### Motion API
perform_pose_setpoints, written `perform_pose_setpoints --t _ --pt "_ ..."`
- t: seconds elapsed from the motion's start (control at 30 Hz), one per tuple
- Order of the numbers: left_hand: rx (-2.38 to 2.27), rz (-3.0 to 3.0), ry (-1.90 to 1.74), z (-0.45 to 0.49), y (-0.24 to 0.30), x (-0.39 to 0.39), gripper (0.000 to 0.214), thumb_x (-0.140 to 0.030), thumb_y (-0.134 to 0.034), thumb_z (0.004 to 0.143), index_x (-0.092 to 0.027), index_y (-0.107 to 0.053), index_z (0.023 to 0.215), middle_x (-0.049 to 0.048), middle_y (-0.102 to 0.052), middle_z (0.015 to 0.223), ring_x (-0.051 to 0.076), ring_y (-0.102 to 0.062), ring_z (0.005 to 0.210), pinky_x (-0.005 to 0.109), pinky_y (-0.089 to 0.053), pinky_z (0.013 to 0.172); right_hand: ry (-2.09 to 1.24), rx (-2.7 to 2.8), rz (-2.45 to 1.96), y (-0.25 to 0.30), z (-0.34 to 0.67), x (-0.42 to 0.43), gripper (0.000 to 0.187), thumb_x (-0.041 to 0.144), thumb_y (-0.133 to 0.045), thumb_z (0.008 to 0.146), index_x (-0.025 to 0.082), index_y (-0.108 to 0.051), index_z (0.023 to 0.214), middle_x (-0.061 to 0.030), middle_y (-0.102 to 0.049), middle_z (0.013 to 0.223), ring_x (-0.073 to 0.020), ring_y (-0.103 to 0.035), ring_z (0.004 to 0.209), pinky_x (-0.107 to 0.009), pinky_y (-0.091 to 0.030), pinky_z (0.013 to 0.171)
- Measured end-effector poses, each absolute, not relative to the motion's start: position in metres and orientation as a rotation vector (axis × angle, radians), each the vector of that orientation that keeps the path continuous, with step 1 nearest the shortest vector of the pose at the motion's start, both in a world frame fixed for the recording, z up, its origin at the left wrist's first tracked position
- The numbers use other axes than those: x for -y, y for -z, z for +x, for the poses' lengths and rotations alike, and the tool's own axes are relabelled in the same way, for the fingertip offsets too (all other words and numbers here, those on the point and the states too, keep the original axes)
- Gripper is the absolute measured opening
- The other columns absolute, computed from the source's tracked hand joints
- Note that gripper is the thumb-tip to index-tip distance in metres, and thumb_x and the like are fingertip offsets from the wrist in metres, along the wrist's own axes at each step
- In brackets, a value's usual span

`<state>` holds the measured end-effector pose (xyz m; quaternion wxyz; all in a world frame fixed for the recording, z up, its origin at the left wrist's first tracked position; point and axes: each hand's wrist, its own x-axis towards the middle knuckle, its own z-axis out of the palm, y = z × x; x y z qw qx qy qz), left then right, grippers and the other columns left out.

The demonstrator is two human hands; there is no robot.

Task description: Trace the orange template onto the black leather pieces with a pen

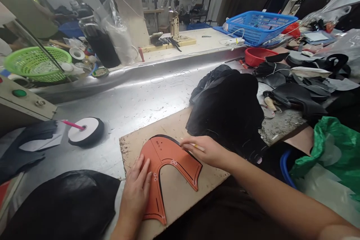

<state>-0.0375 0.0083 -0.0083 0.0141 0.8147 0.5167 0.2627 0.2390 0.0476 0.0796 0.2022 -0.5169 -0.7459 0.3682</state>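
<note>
An orange U-shaped template (165, 150) lies over a black piece of material, whose dark edge (159, 183) shows along its inner curve. Both rest on a tan board (182, 191). My left hand (136, 189) is flat on the template's left arm, fingers stretched out. With its fingers closed, my right hand (209, 152) grips a slim pen (197, 146) with a white and yellow barrel, at the template's upper right edge. The pen's tip is hidden by the fingers. Just beyond this hand sits a pile of black cut pieces (227, 101).
A roll of black tape (86, 131) with a pink stick in it lies left on the metal tabletop. Black pieces (64, 202) lie front left. Behind are a green basket (38, 62), a sewing machine (174, 18), a blue basket (260, 26) and a red bowl (257, 56).
</note>
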Motion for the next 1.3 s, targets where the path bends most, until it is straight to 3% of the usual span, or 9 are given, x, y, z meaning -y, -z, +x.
perform_pose_setpoints --t 0.1,0.23,0.33,0.43,0.63,0.8,1.0,1.17,1.3 --pt "-1.617 2.584 -0.813 -0.038 0.007 -0.005 0.041 -0.025 -0.046 0.089 -0.021 -0.049 0.130 0.0137 -0.053 0.132 0.025 -0.052 0.121 0.044 -0.048 0.096 -0.902 2.069 -1.613 -0.068 0.197 -0.074 0.022 0.023 -0.049 0.091 0.019 -0.060 0.110 -0.0073 -0.064 0.111 -0.0193 -0.059 0.101 -0.029 -0.043 0.085" --pt "-1.683 2.558 -0.791 -0.038 0.007 0.007 0.041 -0.024 -0.046 0.088 -0.022 -0.050 0.129 0.0120 -0.053 0.133 0.026 -0.051 0.122 0.044 -0.049 0.095 -0.864 2.050 -1.754 -0.056 0.167 -0.092 0.015 0.024 -0.066 0.080 0.016 -0.062 0.092 -0.0107 -0.063 0.097 -0.0258 -0.057 0.093 -0.034 -0.042 0.076" --pt "-1.724 2.503 -0.791 -0.038 0.009 0.014 0.041 -0.024 -0.046 0.088 -0.023 -0.051 0.129 0.0104 -0.052 0.135 0.026 -0.049 0.124 0.044 -0.048 0.096 -0.901 2.041 -1.778 -0.054 0.166 -0.094 0.013 0.024 -0.069 0.076 0.017 -0.060 0.081 -0.0065 -0.061 0.083 -0.0232 -0.057 0.084 -0.031 -0.039 0.070" --pt "-1.727 2.464 -0.783 -0.037 0.010 0.015 0.041 -0.025 -0.046 0.088 -0.025 -0.051 0.129 0.0090 -0.051 0.136 0.025 -0.049 0.124 0.043 -0.047 0.097 -0.928 2.020 -1.735 -0.053 0.169 -0.092 0.014 0.023 -0.069 0.075 0.018 -0.057 0.077 -0.0044 -0.060 0.085 -0.0210 -0.054 0.087 -0.029 -0.037 0.071" --pt "-1.758 2.335 -0.794 -0.036 0.002 0.017 0.046 -0.026 -0.046 0.089 -0.030 -0.043 0.135 0.0062 -0.049 0.139 0.024 -0.049 0.125 0.042 -0.048 0.097 -1.049 1.936 -1.587 -0.058 0.169 -0.079 0.010 0.023 -0.061 0.082 0.019 -0.055 0.088 0.0015 -0.059 0.075 -0.0136 -0.053 0.070 -0.023 -0.038 0.063" --pt "-1.864 2.229 -0.879 -0.040 -0.003 0.027 0.057 -0.025 -0.042 0.090 -0.030 -0.024 0.144 0.0073 -0.048 0.139 0.024 -0.047 0.127 0.043 -0.048 0.097 -0.926 1.613 -1.471 -0.100 0.246 -0.081 0.016 0.035 -0.060 0.082 0.020 -0.059 0.086 0.0001 -0.060 0.083 -0.0145 -0.056 0.074 -0.024 -0.042 0.066" --pt "-1.739 2.388 -0.821 -0.040 0.000 0.023 0.041 -0.027 -0.048 0.088 -0.027 -0.049 0.129 0.0076 -0.056 0.132 0.026 -0.052 0.122 0.047 -0.048 0.096 -0.377 1.312 -1.932 -0.145 0.371 -0.092 0.014 0.027 -0.069 0.072 0.019 -0.058 0.068 -0.0020 -0.057 0.072 -0.0148 -0.050 0.066 -0.030 -0.038 0.063" --pt "-1.884 2.144 -0.898 -0.036 -0.018 0.021 0.042 -0.027 -0.043 0.090 -0.029 -0.045 0.132 0.0054 -0.057 0.131 0.023 -0.053 0.120 0.041 -0.052 0.092 -0.667 1.279 -1.608 -0.147 0.335 -0.074 0.026 0.043 -0.067 0.073 0.021 -0.057 0.082 -0.0006 -0.056 0.072 -0.0126 -0.050 0.059 -0.025 -0.036 0.053" --pt "-1.949 2.022 -1.040 -0.032 -0.037 0.017 0.042 -0.026 -0.037 0.092 -0.030 -0.044 0.134 0.0031 -0.054 0.134 0.021 -0.049 0.124 0.041 -0.048 0.098 -0.922 1.447 -1.492 -0.100 0.244 -0.077 0.020 0.039 -0.057 0.081 0.019 -0.054 0.082 -0.0004 -0.059 0.077 -0.0145 -0.056 0.068 -0.024 -0.044 0.060"
